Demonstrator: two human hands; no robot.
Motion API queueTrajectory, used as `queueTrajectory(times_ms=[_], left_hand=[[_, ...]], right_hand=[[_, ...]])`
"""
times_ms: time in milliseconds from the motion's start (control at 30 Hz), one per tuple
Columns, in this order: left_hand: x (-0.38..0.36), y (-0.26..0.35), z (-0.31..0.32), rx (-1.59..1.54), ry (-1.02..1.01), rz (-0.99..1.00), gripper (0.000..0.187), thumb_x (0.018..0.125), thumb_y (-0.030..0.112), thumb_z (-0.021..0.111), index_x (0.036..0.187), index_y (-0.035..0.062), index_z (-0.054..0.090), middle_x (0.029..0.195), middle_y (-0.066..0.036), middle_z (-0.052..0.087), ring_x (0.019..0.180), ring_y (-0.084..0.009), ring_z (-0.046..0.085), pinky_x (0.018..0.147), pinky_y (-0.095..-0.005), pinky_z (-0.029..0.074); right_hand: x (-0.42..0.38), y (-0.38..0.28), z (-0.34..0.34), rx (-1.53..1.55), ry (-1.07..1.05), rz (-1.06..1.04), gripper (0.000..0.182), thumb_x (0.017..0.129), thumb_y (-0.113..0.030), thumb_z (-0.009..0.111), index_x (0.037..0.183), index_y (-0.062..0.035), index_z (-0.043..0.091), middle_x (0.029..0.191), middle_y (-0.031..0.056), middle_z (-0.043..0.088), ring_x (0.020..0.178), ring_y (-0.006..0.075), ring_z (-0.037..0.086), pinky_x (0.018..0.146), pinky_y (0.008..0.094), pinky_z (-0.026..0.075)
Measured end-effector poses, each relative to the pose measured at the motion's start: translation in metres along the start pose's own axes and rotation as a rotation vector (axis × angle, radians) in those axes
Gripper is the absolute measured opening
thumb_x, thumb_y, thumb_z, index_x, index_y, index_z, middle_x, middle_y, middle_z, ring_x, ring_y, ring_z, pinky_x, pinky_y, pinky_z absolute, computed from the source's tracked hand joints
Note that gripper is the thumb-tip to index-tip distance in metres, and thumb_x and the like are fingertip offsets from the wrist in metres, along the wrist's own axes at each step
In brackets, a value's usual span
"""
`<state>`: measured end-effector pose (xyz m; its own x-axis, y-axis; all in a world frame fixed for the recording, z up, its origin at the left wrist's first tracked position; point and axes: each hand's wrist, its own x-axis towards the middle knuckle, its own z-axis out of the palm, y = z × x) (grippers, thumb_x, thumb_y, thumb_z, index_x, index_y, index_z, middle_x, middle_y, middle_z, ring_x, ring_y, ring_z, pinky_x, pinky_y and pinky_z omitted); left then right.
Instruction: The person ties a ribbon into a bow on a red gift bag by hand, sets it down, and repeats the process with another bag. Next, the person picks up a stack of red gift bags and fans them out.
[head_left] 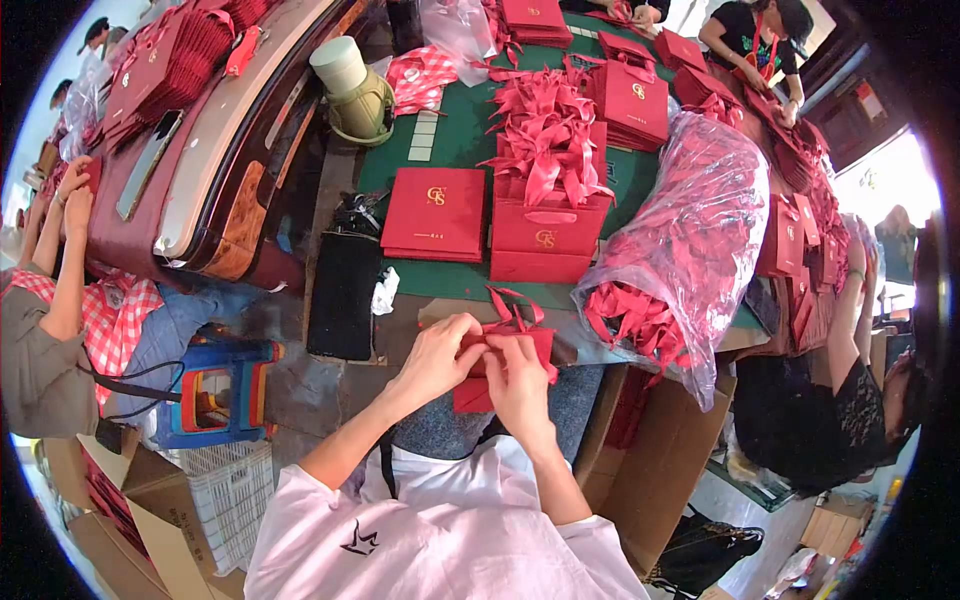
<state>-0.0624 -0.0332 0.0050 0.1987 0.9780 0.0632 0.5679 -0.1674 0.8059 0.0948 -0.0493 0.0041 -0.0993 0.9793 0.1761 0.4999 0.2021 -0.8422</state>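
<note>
A small red paper gift bag (473,397) is in my two hands at the near edge of the table, above my lap. A loop of red ribbon (515,303) stands up from its top. My left hand (437,357) pinches the bag's upper edge from the left. With bent fingers, my right hand (518,378) grips the same edge close beside it. What lies between the fingertips, ribbon or paper, is partly hidden. Just beyond are a stack of flat red bags (436,212) with gold lettering and a row of red bags (548,242) topped with ribbon bows.
A clear plastic sack (705,220) full of red ribbons lies to the right. A black pouch (342,297), crumpled tissue (384,291) and a lidded green cup (360,100) are on the left. Co-workers sit on both sides and across. A cardboard box (655,465) stands by my right side.
</note>
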Motion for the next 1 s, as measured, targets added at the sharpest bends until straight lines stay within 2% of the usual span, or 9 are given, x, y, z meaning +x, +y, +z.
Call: queueTrajectory(times_ms=[100, 167, 400, 500, 633, 700, 900, 967, 1000], left_hand=[[0.0, 0.004, 0.002, 0.003, 0.004, 0.01, 0.022, 0.082, 0.006, 0.072, 0.099, 0.0021, 0.057, 0.093, -0.015, 0.064, 0.086, -0.0354, 0.064, 0.072, -0.0435, 0.052], [-0.003, 0.009, 0.004, 0.007, 0.017, 0.002, 0.022, 0.08, 0.003, 0.073, 0.096, 0.0024, 0.058, 0.09, -0.013, 0.061, 0.084, -0.0342, 0.064, 0.071, -0.042, 0.052], [-0.011, 0.002, 0.015, 0.055, 0.095, 0.225, 0.015, 0.082, 0.005, 0.071, 0.092, 0.0039, 0.06, 0.09, -0.012, 0.059, 0.083, -0.0334, 0.063, 0.071, -0.0424, 0.052], [-0.01, 0.004, 0.016, 0.101, 0.125, 0.305, 0.012, 0.083, 0.006, 0.07, 0.091, 0.0045, 0.06, 0.089, -0.011, 0.059, 0.083, -0.0326, 0.063, 0.072, -0.0422, 0.051], [-0.005, 0.004, 0.014, 0.056, 0.101, 0.259, 0.012, 0.083, 0.005, 0.07, 0.091, 0.0052, 0.061, 0.088, -0.011, 0.059, 0.083, -0.0319, 0.063, 0.072, -0.042, 0.051], [-0.005, 0.004, 0.014, 0.049, 0.07, 0.226, 0.013, 0.083, 0.006, 0.071, 0.092, 0.0056, 0.061, 0.088, -0.011, 0.059, 0.084, -0.0316, 0.063, 0.072, -0.042, 0.051], [-0.005, 0.001, 0.01, -0.03, 0.052, 0.059, 0.012, 0.082, 0.007, 0.075, 0.088, 0.003, 0.066, 0.088, -0.009, 0.063, 0.066, -0.0217, 0.062, 0.059, -0.033, 0.049], [-0.003, -0.006, 0.012, -0.129, 0.173, 0.063, 0.01, 0.084, 0.008, 0.075, 0.088, 0.0023, 0.067, 0.087, -0.007, 0.064, 0.06, -0.0158, 0.058, 0.055, -0.029, 0.046], [-0.001, -0.003, 0.01, -0.13, 0.176, 0.006, 0.012, 0.084, 0.009, 0.075, 0.091, 0.0032, 0.067, 0.084, -0.007, 0.064, 0.06, -0.0143, 0.057, 0.055, -0.0276, 0.045]], right_hand=[[0.016, -0.012, -0.023, -0.052, 0.027, -0.055, 0.012, 0.089, -0.003, 0.065, 0.1, -0.0003, 0.066, 0.087, 0.0162, 0.063, 0.075, 0.0334, 0.065, 0.064, 0.0399, 0.052], [0.027, -0.003, -0.031, -0.076, -0.003, -0.101, 0.01, 0.089, -0.008, 0.066, 0.097, -0.0014, 0.068, 0.088, 0.0175, 0.065, 0.077, 0.0351, 0.066, 0.067, 0.0421, 0.052], [0.059, 0.02, -0.045, -0.095, -0.473, 0.05, 0.022, 0.082, -0.028, 0.071, 0.088, -0.0068, 0.077, 0.085, 0.0172, 0.071, 0.079, 0.0377, 0.068, 0.07, 0.0454, 0.053], [0.066, 0.028, -0.043, -0.036, -0.548, 0.121, 0.021, 0.08, -0.025, 0.074, 0.085, -0.0052, 0.076, 0.078, 0.0172, 0.07, 0.075, 0.0329, 0.07, 0.068, 0.0425, 0.053], [0.063, 0.039, -0.029, 0.107, -0.489, 0.166, 0.021, 0.08, -0.024, 0.075, 0.083, -0.0032, 0.075, 0.074, 0.0159, 0.069, 0.069, 0.0274, 0.069, 0.066, 0.0386, 0.052], [0.065, 0.044, -0.02, 0.119, -0.297, 0.198, 0.021, 0.082, -0.023, 0.075, 0.082, -0.0016, 0.074, 0.072, 0.0142, 0.068, 0.066, 0.0233, 0.067, 0.064, 0.0358, 0.051], [0.074, 0.047, -0.024, 0.063, -0.145, 0.095, 0.025, 0.089, -0.023, 0.071, 0.083, 0.0007, 0.072, 0.073, 0.0161, 0.067, 0.063, 0.0235, 0.066, 0.062, 0.037, 0.05], [0.073, 0.039, -0.035, 0.149, -0.151, 0.245, 0.023, 0.092, -0.02, 0.068, 0.084, 0.0023, 0.071, 0.066, 0.0074, 0.064, 0.057, 0.0132, 0.058, 0.056, 0.0318, 0.047], [0.071, 0.043, -0.039, 0.107, -0.149, 0.284, 0.024, 0.091, -0.023, 0.069, 0.085, -0.0004, 0.073, 0.066, 0.0102, 0.066, 0.057, 0.0195, 0.063, 0.056, 0.0345, 0.049]])
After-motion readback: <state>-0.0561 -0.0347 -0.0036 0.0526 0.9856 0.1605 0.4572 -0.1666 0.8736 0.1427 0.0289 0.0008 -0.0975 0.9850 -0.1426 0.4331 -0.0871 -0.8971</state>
